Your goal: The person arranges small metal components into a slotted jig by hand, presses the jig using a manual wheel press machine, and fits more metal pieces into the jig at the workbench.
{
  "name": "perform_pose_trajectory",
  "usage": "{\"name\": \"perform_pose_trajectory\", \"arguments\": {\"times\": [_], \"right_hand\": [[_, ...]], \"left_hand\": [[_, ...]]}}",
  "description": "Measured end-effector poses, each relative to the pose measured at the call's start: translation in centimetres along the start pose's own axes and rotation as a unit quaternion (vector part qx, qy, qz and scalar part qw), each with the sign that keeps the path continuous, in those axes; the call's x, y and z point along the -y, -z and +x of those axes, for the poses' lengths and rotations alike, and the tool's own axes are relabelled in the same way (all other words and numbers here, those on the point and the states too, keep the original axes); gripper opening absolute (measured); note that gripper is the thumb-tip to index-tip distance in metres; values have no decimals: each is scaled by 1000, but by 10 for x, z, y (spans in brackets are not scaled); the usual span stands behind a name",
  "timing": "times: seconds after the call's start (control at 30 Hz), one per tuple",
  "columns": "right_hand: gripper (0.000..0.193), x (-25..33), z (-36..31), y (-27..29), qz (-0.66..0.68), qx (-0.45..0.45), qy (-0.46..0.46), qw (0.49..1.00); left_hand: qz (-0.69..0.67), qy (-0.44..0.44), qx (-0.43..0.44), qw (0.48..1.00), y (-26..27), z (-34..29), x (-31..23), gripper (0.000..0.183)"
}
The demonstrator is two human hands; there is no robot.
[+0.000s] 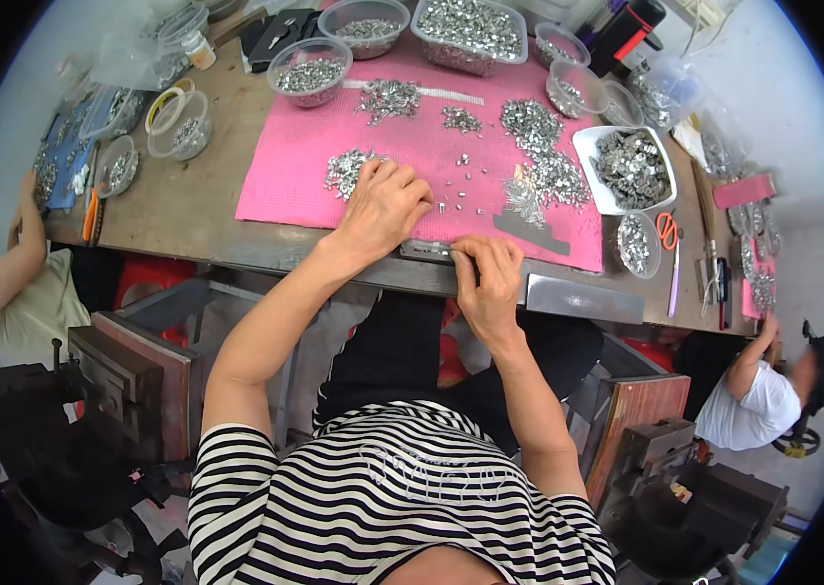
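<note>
Small metal strip at the mat's near edge—thin, stiff, light: left hand presses flat, fingers together; right hand pinches its end—best gripped edgewise.

We are in a small assembly workshop, as shown by the worn brown wooden workbench covered with a pink textured mat, heaps of small silvery metal parts, clear plastic tubs full of them, and heavy dark metal presses alongside.
</note>
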State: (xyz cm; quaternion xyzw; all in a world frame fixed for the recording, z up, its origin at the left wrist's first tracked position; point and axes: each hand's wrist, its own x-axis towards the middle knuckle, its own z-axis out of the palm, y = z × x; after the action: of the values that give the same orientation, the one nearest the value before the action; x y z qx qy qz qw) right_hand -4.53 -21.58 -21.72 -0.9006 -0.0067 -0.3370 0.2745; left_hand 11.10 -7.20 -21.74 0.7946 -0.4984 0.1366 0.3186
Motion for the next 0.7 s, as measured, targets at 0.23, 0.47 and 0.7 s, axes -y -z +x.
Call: {"name": "perform_pose_trajectory", "arguments": {"times": [0.23,0.47,0.7], "right_hand": [[11,2,-1,-4,-62,-20,27,998],[10,-8,19,26,39,120,-12,992],[9,-52,50,12,-81,95,-20,992]], "left_hand": [[-1,0,-13,1000,-3,-1,0,8],[-35,1,-30,999,1,-6,-9,7],[-214,75,-2,974,0,-19,-55,7]]}}
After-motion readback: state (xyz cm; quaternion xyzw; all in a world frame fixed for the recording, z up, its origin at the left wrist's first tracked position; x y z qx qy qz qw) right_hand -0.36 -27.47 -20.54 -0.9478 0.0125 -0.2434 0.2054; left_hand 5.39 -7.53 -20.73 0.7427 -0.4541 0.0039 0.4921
